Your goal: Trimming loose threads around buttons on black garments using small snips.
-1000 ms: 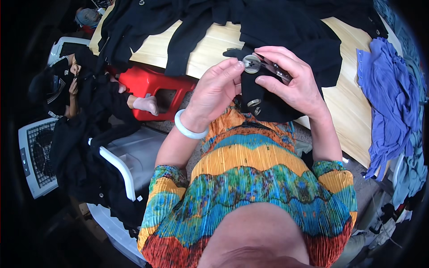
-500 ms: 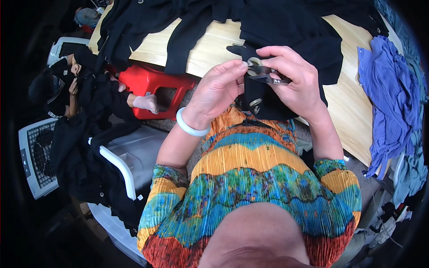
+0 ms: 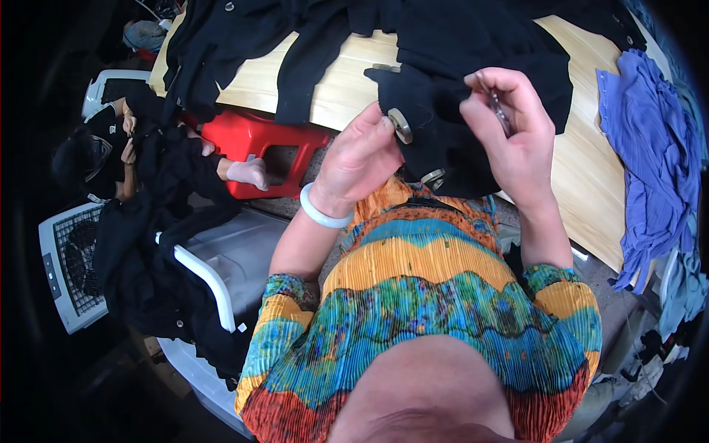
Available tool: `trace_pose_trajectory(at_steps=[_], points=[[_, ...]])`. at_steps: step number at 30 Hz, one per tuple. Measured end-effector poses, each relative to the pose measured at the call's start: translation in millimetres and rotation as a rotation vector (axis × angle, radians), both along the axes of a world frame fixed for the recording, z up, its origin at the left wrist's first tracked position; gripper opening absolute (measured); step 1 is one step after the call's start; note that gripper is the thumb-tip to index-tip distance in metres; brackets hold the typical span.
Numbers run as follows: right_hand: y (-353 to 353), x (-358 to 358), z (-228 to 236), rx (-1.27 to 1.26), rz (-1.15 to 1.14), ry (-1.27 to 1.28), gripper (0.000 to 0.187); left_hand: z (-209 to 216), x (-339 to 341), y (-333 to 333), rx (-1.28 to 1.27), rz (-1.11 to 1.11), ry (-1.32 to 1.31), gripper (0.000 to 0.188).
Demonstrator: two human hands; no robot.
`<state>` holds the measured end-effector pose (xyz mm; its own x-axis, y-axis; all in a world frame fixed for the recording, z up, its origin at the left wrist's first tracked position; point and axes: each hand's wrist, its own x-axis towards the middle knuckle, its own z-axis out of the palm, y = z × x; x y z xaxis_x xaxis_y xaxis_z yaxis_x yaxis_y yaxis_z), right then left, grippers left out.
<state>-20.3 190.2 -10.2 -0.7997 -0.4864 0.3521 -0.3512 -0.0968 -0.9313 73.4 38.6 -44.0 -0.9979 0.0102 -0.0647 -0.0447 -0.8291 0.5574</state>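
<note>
My left hand [image 3: 358, 159], a pale bangle on its wrist, is closed in a pinch at a large round button [image 3: 400, 125] on a black garment [image 3: 461, 148]. The garment hangs from the table edge toward my lap. A second button [image 3: 433, 179] shows lower on the cloth. To the right, my right hand [image 3: 521, 136] is closed around small metal thread snips [image 3: 495, 103], raised above the garment and apart from the button. Its fingers partly hide the snips.
More black garments [image 3: 229, 52] spread over the wooden table [image 3: 591, 184]. Purple ribbed cloth [image 3: 653, 162] hangs off its right side. At left are a red stool [image 3: 251, 136], a seated person [image 3: 111, 148] handling black cloth, a grey fan unit [image 3: 70, 258] and a clear plastic bin [image 3: 258, 244].
My right hand has pulled the snips away from the button, up and to the right. My left hand has shifted slightly down and left, and the button now shows more plainly.
</note>
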Motion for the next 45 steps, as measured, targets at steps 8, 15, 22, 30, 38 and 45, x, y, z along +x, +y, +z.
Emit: trace_pose_trajectory(at_steps=[8, 15, 22, 30, 38, 45], points=[[20, 33, -8, 0.016, 0.189, -0.070, 0.024, -4, -1, 6, -0.035, 0.107, 0.135, 0.033], [11, 36, -14, 0.046, 0.155, -0.073, 0.021, -6, -1, 9, -0.021, 0.124, 0.196, 0.035], [6, 33, -17, 0.050, 0.122, -0.050, 0.020, -7, -1, 12, -0.042, 0.177, 0.174, 0.035], [3, 33, -19, 0.031, 0.101, -0.011, 0.020, -9, -1, 14, -0.036, 0.191, 0.159, 0.033], [-1, 30, -21, 0.028, 0.105, -0.071, 0.018, -14, -3, 11, -0.045, 0.177, 0.168, 0.031], [0, 31, -20, -0.012, 0.076, -0.209, 0.014, -16, -2, 10, 0.004, 0.118, 0.126, 0.034]])
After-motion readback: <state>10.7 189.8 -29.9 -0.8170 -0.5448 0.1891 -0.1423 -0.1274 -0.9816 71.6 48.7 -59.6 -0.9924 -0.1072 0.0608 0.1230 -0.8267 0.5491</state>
